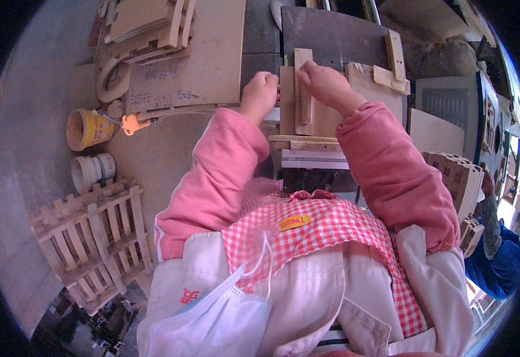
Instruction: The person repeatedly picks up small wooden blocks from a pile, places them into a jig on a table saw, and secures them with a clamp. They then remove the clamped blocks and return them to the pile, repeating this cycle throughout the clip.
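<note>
Ahead of me, both hands are over a dark machine table [331, 35]. My right hand [329, 85] is closed, its fingertips curled over an upright pale wooden strip [304, 113]. Left of that strip is a narrow brown board [286, 107]. My left hand [261, 94] is closed beside the board's left edge, fingers curled and partly turned away, so what they hold is hidden. Short wooden bars [307, 144] lie across the table's near edge, above a pale metal rail [313, 157]. A brown panel [379, 98] with small wooden blocks [390, 79] is right of my right hand.
At the left, a large panel [212, 53] carries stacked wood pieces [147, 24]. Below it are a yellow bucket [84, 130], a white bucket [93, 171] and a wooden pallet [96, 238]. Stacked boards [453, 178] and a person in blue [497, 262] are at the right.
</note>
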Available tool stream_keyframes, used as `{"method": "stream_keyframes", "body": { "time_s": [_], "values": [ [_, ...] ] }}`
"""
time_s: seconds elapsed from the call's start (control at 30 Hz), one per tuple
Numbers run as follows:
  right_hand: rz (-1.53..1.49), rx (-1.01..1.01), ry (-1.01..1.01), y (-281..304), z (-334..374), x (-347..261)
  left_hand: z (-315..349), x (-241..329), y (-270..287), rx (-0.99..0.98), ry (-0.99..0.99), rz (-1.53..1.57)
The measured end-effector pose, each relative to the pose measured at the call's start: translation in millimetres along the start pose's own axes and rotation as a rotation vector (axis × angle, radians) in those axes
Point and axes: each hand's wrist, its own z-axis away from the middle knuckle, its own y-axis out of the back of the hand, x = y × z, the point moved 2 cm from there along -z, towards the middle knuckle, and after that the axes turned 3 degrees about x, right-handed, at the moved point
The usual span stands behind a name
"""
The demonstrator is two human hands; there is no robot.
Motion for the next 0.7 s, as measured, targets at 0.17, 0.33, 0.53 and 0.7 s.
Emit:
{"method": "stream_keyframes", "body": {
  "time_s": [0.17,0.33,0.53,0.7],
  "values": [
    [0.006,0.054,0.013,-1,4,-5,3,-1,-1,0.020,-0.024,-0.055],
    [0.080,-0.022,0.019,-1,4,-6,34,-9,3,0.037,-0.038,0.177],
    [0.039,-0.009,0.023,-6,5,-6,71,-18,-6,-0.005,0.021,0.063],
    [0.033,0.009,-0.010,-5,12,-13,78,-16,-7,0.063,-0.006,0.049]
  ]
}}
